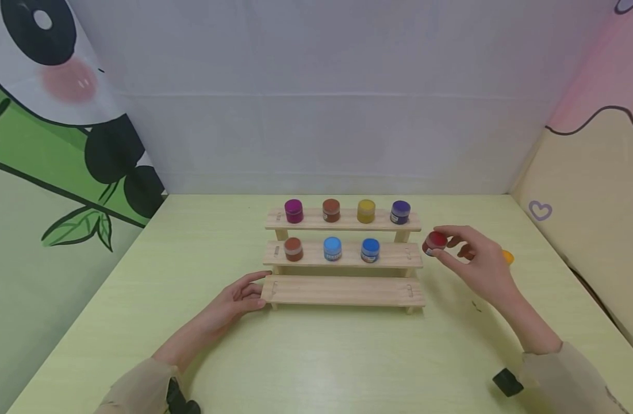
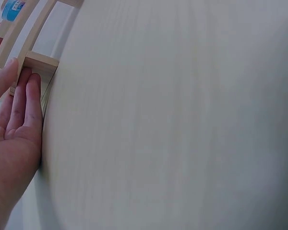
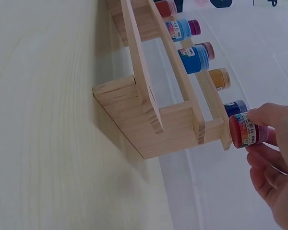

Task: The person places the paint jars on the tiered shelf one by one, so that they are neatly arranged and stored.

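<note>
Jar [image 1: 434, 242], red and pinched in the right hand [image 1: 474, 260], hangs just off the right end of a three-step wooden rack [image 1: 344, 290], beside its middle step in our head view. We see thumb and fingertips set on opposite sides of it, near the lid [image 3: 263, 134], with the label [image 3: 249, 128] partly exposed. At the rack's lower left end, the left hand [image 1: 237, 297] grips the bottom step, its thumb and fingers on either side of the board. Seven more jars [image 1: 332, 248] stand on the rack, four on top and three on the middle step. Right of the rack, an orange item [image 1: 509, 257] shows behind the right hand, too hidden for us to name.

We expect the held jar to be light and stiff-walled, its smooth sides apt to slip; plastic or glass, we cannot tell. The surest hold, in our judgement, is around the labelled body, since a lid might twist or lift under load. The rack looks stiff too, best steadied at a step's end.
</note>
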The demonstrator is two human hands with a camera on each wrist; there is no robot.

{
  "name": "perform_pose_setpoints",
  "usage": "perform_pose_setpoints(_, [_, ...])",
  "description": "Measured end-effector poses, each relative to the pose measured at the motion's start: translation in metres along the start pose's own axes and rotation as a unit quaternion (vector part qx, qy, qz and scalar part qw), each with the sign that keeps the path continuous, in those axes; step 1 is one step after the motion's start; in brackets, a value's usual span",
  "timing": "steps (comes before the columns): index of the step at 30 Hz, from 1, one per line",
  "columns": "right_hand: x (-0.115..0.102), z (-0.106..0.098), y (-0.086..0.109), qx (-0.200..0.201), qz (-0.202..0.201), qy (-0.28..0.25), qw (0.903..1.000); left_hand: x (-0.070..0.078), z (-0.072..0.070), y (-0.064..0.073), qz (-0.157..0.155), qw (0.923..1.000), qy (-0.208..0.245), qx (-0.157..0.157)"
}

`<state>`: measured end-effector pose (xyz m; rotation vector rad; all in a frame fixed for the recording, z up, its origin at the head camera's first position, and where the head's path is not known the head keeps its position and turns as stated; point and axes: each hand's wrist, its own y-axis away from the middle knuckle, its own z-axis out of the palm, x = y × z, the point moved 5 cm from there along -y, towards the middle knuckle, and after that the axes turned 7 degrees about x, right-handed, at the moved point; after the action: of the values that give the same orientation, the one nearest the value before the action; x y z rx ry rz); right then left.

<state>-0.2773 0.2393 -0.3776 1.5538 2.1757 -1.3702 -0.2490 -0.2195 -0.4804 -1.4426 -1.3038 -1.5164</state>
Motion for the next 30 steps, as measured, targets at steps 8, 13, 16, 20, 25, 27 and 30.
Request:
perform_pose_setpoints(8, [-0.007,0.006,0.001,-0.001,-0.029,-0.033,0.9991,0.000,-0.001,0.000,-0.004,1.0000,-0.003,0.000])
perform_pose_setpoints(13, [-0.009,0.012,0.002,-0.009,-0.033,-0.038,0.9987,0.000,-0.001,0.000,-0.003,1.0000,-0.002,-0.002])
perform_pose_setpoints(16, [-0.009,0.016,0.002,-0.015,-0.025,-0.040,0.9988,0.000,-0.001,0.000,-0.002,1.0000,-0.003,-0.003])
perform_pose_setpoints(20, [-0.010,0.021,0.002,-0.026,-0.020,-0.044,0.9985,0.000,-0.001,0.001,-0.003,1.0000,-0.004,-0.002])
perform_pose_setpoints(25, [-0.013,0.027,0.002,-0.038,-0.026,-0.042,0.9981,0.000,-0.001,0.000,-0.002,1.0000,-0.003,-0.002])
perform_pose_setpoints(27, [-0.014,0.030,0.002,-0.043,-0.027,-0.039,0.9979,0.000,-0.001,0.000,-0.001,1.0000,-0.002,-0.003])
perform_pose_setpoints(30, [-0.016,0.034,0.002,-0.050,-0.035,-0.034,0.9975,-0.001,-0.001,0.000,0.001,1.0000,0.000,-0.004])
